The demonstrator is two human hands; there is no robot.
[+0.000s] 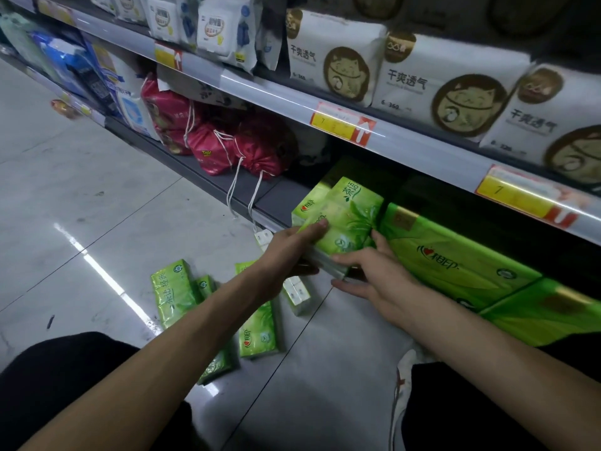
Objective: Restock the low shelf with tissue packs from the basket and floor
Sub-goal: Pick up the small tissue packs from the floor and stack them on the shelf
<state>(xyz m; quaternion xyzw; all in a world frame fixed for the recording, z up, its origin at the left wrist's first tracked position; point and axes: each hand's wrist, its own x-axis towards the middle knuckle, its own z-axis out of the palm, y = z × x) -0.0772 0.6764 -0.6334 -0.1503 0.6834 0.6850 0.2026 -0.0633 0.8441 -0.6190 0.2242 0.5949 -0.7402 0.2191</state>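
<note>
Both grips clasp one green pack [344,219] at the lip of the low shelf [273,195]. The left grip [292,245] has its thumb on top and fingers beneath, and the right grip [367,275] pinches the near corner with one finger up the pack's right side. The pack's near end seems to hang out past the lip, above the floor [97,190]. That is the likeliest slip: the film looks slick and the hold is on one end only, so loosening either grip early could tip it off. The slot also looks tight. The big bundles [455,265] sit right against the right grip's raised finger, so a hard push could trap it or skew the pack. White cords [234,196] from the red bags [227,148], left of the left grip, might snag. The shelf holds those bags to the left and the bundles to the right. Floor packs [175,291] lie below the left forearm. No basket shows.
</note>
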